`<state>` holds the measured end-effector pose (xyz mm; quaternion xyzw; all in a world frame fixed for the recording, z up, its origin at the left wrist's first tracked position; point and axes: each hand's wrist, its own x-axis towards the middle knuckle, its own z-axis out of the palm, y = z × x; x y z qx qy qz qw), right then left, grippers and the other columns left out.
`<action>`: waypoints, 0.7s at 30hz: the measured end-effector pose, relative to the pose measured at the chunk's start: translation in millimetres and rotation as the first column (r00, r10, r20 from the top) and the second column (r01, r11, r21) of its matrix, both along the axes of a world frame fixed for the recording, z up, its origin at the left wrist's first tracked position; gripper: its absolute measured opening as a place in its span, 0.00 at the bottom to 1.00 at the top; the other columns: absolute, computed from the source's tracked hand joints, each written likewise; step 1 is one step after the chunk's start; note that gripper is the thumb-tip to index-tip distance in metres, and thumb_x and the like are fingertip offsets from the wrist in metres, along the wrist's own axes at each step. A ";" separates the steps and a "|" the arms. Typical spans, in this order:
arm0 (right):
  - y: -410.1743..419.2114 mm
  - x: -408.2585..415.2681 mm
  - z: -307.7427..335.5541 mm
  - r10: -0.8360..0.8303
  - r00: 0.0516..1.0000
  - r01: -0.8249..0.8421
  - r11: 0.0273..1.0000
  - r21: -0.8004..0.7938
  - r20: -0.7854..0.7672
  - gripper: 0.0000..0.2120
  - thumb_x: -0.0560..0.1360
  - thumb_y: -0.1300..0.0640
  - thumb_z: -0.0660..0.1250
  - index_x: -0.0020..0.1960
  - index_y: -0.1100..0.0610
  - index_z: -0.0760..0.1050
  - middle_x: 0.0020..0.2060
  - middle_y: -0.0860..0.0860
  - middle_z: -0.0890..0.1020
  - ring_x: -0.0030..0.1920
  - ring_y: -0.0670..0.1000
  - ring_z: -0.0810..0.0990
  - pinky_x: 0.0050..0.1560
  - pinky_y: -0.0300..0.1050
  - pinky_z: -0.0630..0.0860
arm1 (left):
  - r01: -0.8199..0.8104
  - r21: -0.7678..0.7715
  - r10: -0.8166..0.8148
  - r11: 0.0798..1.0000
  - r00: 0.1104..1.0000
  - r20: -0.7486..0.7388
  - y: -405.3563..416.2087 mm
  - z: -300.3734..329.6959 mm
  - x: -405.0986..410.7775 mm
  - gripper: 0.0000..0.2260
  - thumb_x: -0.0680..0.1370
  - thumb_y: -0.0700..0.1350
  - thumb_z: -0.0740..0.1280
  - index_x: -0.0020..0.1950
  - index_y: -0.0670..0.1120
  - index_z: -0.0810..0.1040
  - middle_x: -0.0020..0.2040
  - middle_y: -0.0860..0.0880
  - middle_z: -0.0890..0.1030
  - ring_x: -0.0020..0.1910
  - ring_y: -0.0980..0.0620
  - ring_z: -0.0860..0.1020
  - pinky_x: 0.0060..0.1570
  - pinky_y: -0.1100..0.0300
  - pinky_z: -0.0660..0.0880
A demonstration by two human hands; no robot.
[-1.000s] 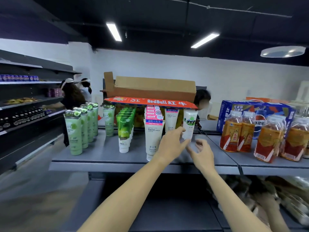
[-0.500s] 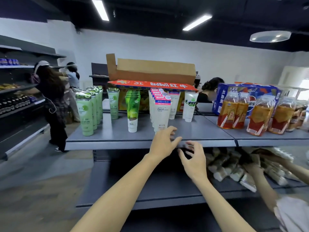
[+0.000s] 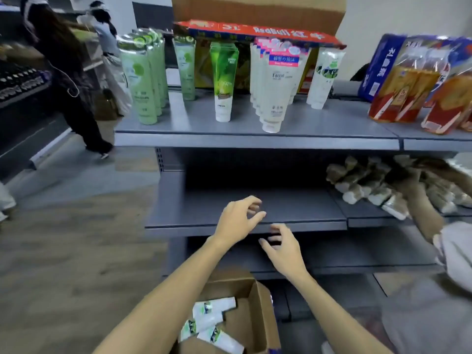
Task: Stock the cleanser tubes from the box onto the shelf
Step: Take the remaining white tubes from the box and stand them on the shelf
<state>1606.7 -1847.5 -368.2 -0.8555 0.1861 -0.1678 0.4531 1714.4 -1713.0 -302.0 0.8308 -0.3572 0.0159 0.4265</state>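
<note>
Several grey shelves (image 3: 255, 143), seemingly wooden floor (image 3: 63, 251)

A single head-worn wide-angle view looks forward and down, standing close to the grey metal shelf unit (image 3: 255, 143). The open brown cardboard box (image 3: 251, 310) sits directly beneath, at the bottom edge.

"Facial" on white tube (image 3: 277, 83), "FRESH" on green tube (image 3: 223, 80), "RedBull" on red carton (image 3: 260, 34)
</note>
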 end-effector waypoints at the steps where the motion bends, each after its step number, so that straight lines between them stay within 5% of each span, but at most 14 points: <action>1: 3.8 -2.6 -10.5 0.003 0.999 -0.002 1.000 0.016 -0.034 0.19 0.76 0.52 0.72 0.63 0.49 0.70 0.58 0.46 0.75 0.54 0.42 0.78 0.51 0.41 0.80 | -0.005 0.017 0.006 1.000 1.000 -0.024 5.6 -12.7 -2.8 0.16 0.77 0.53 0.71 0.63 0.48 0.79 0.54 0.53 0.84 0.51 0.59 0.82 0.55 0.58 0.79; 11: 39.4 -46.3 -130.3 0.125 0.927 -0.077 0.986 0.147 -0.353 0.20 0.74 0.53 0.74 0.63 0.55 0.73 0.54 0.52 0.80 0.46 0.40 0.80 0.46 0.24 0.72 | -0.136 0.138 0.176 0.981 0.923 -0.341 52.3 -135.4 -38.9 0.13 0.75 0.50 0.73 0.58 0.47 0.81 0.48 0.51 0.85 0.44 0.58 0.83 0.51 0.61 0.80; 15: 53.7 -55.2 -171.4 0.201 0.873 -0.096 0.964 0.249 -0.444 0.17 0.74 0.55 0.74 0.60 0.53 0.73 0.49 0.46 0.79 0.47 0.45 0.81 0.55 0.46 0.80 | -0.171 0.223 0.256 0.960 0.858 -0.445 69.0 -179.4 -57.8 0.13 0.74 0.49 0.75 0.56 0.47 0.81 0.47 0.51 0.85 0.44 0.56 0.84 0.50 0.60 0.80; 21: 75.1 -52.1 -222.6 0.309 0.756 -0.137 0.937 0.322 -0.577 0.21 0.76 0.56 0.72 0.66 0.58 0.72 0.58 0.55 0.79 0.55 0.50 0.80 0.55 0.37 0.74 | -0.207 0.340 0.377 0.917 0.728 -0.573 99.7 -247.2 -81.6 0.14 0.75 0.50 0.74 0.57 0.46 0.80 0.47 0.51 0.84 0.41 0.57 0.83 0.46 0.61 0.80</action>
